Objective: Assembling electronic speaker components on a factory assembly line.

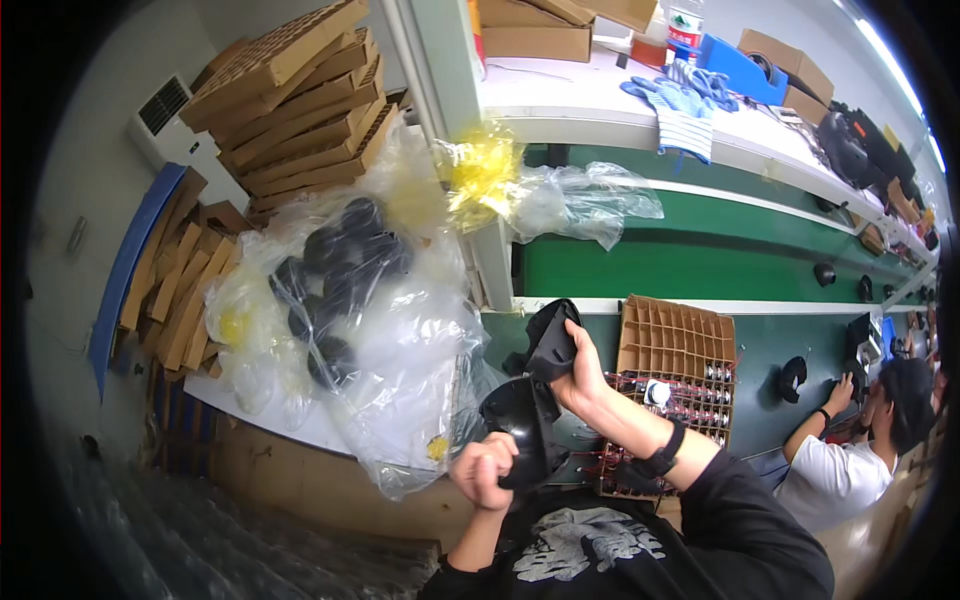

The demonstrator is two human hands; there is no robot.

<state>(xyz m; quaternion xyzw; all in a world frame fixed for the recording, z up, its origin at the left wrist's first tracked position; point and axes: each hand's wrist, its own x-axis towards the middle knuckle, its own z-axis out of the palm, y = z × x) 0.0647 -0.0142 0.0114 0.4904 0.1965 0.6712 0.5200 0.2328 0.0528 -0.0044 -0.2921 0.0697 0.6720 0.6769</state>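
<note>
My left hand (485, 470) is closed on the edge of a glossy black curved plastic shell (518, 425), low in front of my body. Just above it, my right hand (582, 375) grips a second black plastic part (551, 338), angular and hollow-looking, with the thumb along its side. The two parts are close together; whether they touch, I cannot tell. Beside my right forearm lies a cardboard divider tray (676, 335), its lower cells filled with small round parts and red wires. A white round piece (657, 393) sits on top of these.
A clear plastic bag (400, 330) of black round parts (345, 260) covers a white surface at left. Cardboard trays (290, 100) are stacked behind it. A green conveyor belt (690, 255) runs beneath a white shelf (560, 105). A co-worker (850, 460) sits at right.
</note>
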